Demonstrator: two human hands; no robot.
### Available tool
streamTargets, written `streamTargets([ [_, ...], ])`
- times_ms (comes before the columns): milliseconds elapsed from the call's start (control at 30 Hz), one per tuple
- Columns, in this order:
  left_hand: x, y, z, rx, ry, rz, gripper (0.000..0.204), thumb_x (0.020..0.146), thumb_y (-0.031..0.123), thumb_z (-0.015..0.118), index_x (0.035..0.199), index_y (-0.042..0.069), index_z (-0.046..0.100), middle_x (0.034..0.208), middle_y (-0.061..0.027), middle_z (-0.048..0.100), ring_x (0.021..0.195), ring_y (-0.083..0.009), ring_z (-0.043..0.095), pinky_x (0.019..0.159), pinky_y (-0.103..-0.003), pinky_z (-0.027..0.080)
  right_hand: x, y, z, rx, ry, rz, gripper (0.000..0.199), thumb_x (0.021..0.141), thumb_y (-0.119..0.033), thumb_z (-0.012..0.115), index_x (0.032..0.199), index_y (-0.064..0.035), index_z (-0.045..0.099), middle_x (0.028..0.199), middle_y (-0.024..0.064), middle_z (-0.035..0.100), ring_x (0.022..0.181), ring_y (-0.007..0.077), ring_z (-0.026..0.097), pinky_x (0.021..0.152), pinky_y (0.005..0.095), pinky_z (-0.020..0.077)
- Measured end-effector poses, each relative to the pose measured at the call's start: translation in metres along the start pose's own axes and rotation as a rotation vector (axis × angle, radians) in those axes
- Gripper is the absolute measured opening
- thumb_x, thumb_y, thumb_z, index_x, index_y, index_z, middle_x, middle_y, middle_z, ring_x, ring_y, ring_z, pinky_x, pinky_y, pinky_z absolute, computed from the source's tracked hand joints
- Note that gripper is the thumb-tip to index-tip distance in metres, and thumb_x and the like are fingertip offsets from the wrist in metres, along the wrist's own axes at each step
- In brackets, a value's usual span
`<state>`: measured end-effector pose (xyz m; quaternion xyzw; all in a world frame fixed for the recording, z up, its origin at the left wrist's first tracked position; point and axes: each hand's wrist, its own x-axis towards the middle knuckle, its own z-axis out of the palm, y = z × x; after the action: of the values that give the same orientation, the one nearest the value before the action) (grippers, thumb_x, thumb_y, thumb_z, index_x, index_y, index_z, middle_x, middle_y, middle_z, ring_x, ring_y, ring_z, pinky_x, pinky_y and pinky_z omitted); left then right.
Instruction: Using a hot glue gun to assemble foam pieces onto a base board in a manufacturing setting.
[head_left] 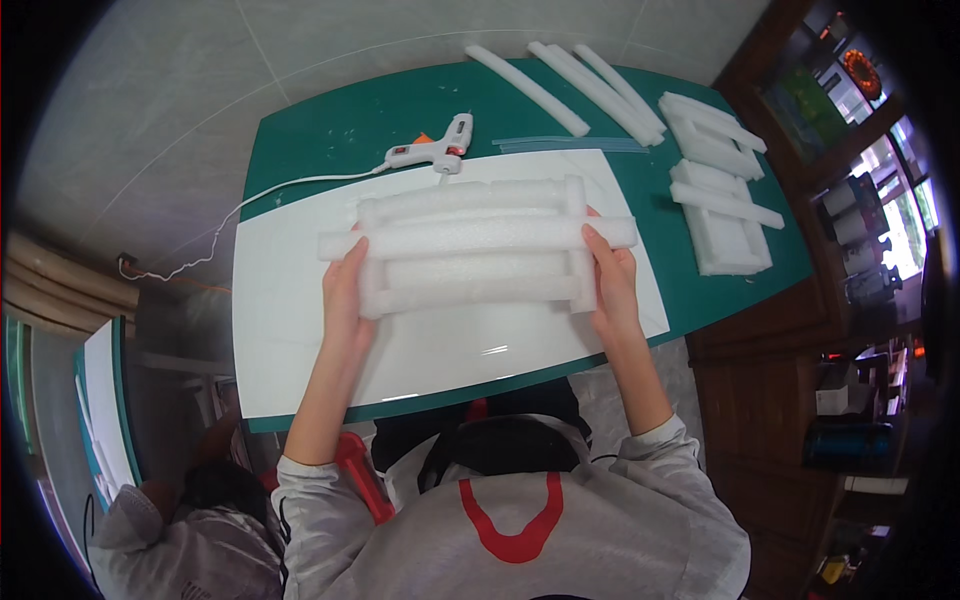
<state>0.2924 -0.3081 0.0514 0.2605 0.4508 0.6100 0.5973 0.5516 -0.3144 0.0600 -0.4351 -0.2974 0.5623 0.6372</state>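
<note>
A rack of white foam sticks [475,270] lies on a white board [300,320] atop the green table [330,125]. One long foam stick [478,238] lies across it, sticking out at both ends. My left hand [345,295] grips the rack's left side near that stick's end. My right hand [610,285] grips the right side, fingers up against the stick. A white glue gun [435,150] lies just beyond the board, its cord trailing off to the left.
Loose foam sticks [585,85] lie at the table's far edge. Finished foam frames [715,200] are stacked at the right. A clear strip [570,144] lies past the board. Wooden shelving stands to the right. Another person in grey sits at lower left.
</note>
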Motion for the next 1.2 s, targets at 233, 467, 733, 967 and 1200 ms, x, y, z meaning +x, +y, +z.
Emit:
streamTargets([
  [233, 0.002, -0.025, 0.062, 0.004, -0.096, -0.144, 0.046, 0.084, 0.021, 0.051, 0.125, 0.003, 0.039, 0.115, -0.01, 0.048, 0.104, -0.019, 0.048, 0.087, -0.029, 0.039, 0.006, -0.027, -0.066, -0.005, 0.086, -0.015, 0.041, 0.082, -0.015, 0.056, 0.117, 0.003, 0.046, 0.106, 0.0097, 0.055, 0.091, 0.0124, 0.054, 0.077, 0.0228, 0.0432],
  [467, 0.016, -0.042, 0.132, -0.021, -0.22, -0.123, 0.038, 0.082, 0.022, 0.054, 0.112, 0.0, 0.046, 0.11, -0.0095, 0.05, 0.099, -0.0158, 0.05, 0.082, -0.027, 0.041, 0.025, -0.063, -0.124, -0.001, 0.204, -0.07, 0.034, 0.083, -0.018, 0.055, 0.11, 0.002, 0.051, 0.103, 0.0083, 0.057, 0.09, 0.0136, 0.055, 0.075, 0.0243, 0.0445],
  [733, 0.049, -0.049, 0.233, -0.104, -0.586, -0.164, 0.052, 0.075, 0.036, 0.062, 0.108, 0.002, 0.04, 0.108, -0.0095, 0.046, 0.101, -0.0155, 0.043, 0.088, -0.03, 0.033, 0.071, -0.14, -0.193, 0.045, 0.099, -0.15, 0.043, 0.084, -0.031, 0.053, 0.113, 0.0003, 0.048, 0.108, 0.0096, 0.055, 0.098, 0.0187, 0.053, 0.085, 0.0287, 0.042],
  [967, 0.067, -0.063, 0.288, -0.054, -0.62, -0.334, 0.055, 0.074, 0.026, 0.063, 0.118, 0.007, 0.036, 0.117, -0.007, 0.038, 0.107, -0.0201, 0.037, 0.091, -0.032, 0.032, 0.116, -0.175, -0.254, 0.004, 0.213, -0.17, 0.052, 0.081, -0.042, 0.053, 0.113, -0.0012, 0.047, 0.111, 0.0111, 0.053, 0.102, 0.0205, 0.051, 0.089, 0.0301, 0.04],
  [1200, 0.094, -0.11, 0.334, -0.025, -0.636, -0.296, 0.05, 0.07, 0.022, 0.063, 0.113, 0.009, 0.042, 0.11, -0.0047, 0.044, 0.103, -0.0185, 0.039, 0.09, -0.031, 0.026, 0.145, -0.192, -0.285, -0.069, 0.28, -0.155, 0.062, 0.081, -0.048, 0.05, 0.118, 0.0011, 0.042, 0.116, 0.0142, 0.05, 0.105, 0.0231, 0.05, 0.09, 0.0329, 0.0393],
])
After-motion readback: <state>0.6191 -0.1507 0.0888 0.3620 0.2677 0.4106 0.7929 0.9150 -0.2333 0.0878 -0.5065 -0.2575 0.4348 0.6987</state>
